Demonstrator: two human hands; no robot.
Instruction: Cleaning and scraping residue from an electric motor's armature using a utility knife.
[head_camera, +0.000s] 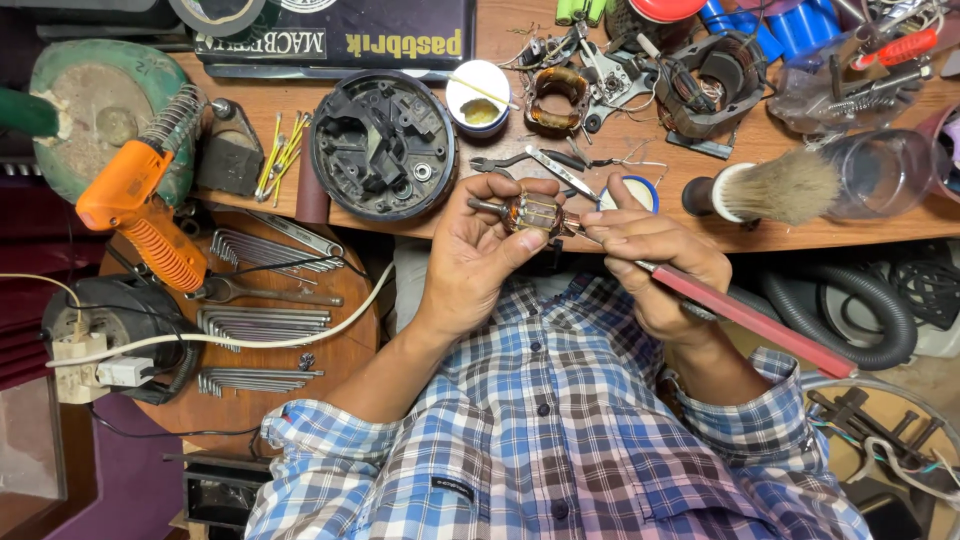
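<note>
Over the bench (800, 235), left hand (475, 255) fingers pinch a copper-wound armature (530, 212); right hand (650, 265) fingers grip a red-handled tool (750, 320) touching it.

Left hand (480, 255) gripping motor armature (530, 213), right hand (655, 262) holding red-handled tool (750, 318)

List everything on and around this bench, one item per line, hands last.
motor armature: one, copper and steel, held over the bench edge
red-handled tool: one, red, tip at the armature
round housing: one, black, on the wooden bench
small bowl: one, white, behind the housing
brush: one, pale bristles, lying on the bench at right
orange tool: one, orange, far left
hex key sets: three, silver, on the round table at left
hose: one, black, below the bench at right
left hand: grip closed on the armature
right hand: grip closed on the red-handled tool
</note>
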